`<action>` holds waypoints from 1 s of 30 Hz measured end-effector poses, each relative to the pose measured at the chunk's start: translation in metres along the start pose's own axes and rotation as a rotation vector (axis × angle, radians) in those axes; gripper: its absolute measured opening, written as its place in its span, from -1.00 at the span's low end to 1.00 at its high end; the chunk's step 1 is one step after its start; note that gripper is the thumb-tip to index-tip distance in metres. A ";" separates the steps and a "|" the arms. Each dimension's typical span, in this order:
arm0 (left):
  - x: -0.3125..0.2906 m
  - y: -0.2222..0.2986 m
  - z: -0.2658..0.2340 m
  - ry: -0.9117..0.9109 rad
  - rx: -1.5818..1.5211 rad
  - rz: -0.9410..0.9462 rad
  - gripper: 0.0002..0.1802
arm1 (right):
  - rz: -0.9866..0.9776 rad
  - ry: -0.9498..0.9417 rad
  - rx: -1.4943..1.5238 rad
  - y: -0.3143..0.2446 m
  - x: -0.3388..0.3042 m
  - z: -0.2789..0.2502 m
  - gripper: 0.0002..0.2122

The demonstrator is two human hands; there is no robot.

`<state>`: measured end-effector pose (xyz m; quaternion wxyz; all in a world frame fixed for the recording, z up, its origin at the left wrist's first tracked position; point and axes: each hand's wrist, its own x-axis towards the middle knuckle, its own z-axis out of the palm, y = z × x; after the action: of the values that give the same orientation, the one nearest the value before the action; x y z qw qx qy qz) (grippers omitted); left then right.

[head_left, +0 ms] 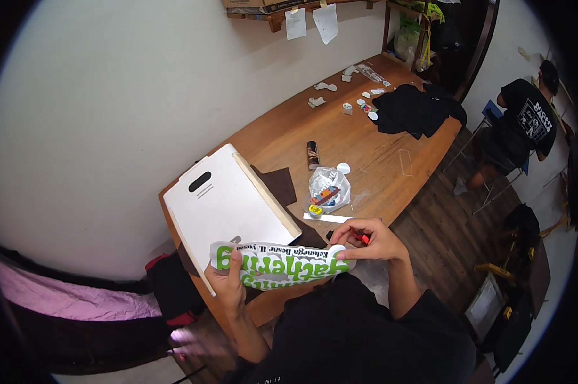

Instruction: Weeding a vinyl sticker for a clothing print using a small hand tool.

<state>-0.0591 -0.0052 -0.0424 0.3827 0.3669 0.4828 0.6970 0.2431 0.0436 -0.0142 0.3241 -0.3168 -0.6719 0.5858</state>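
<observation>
And here in the lower centre of the frame is the lettered sheet (287, 267), green and black print upside down to the wearer, stretched wide between two hands. Its long axis runs left to right, and that's the relation to watch: one hand at each end, neither near the middle. The left hand (233, 285) has the left end pinched, thumb flat across the printed face. Over to the right end, the right hand (377, 243) comes in from above, fingertips closed on the upper corner, with a small red tool (365, 239) tucked among the fingers; its exact kind can't be told. So that corner lies just below and left of the right hand, the nearer of the two. Behind the sheet's left half, a white panel (221, 192) with a dark handle slot slants up the wooden table (263, 150). Beyond the right half, a white strip (329, 218) and a clear plastic bag (330, 185) sit near centre frame.
</observation>
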 end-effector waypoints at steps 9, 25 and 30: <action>-0.013 0.019 0.013 -0.068 0.083 -0.050 -0.87 | -0.067 0.195 0.136 -0.004 0.007 0.016 -0.74; -0.041 0.027 0.026 -0.306 0.260 -0.033 -0.89 | -0.182 0.024 -0.206 -0.020 0.017 0.073 -0.72; -0.044 0.029 0.028 -0.307 0.280 0.018 -0.89 | -0.247 0.078 -0.222 -0.020 0.014 0.078 -0.74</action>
<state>-0.0208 -0.0404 -0.0133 0.3908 0.5229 0.5075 0.5624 0.1711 0.0068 -0.0012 0.3826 -0.2883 -0.7531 0.4510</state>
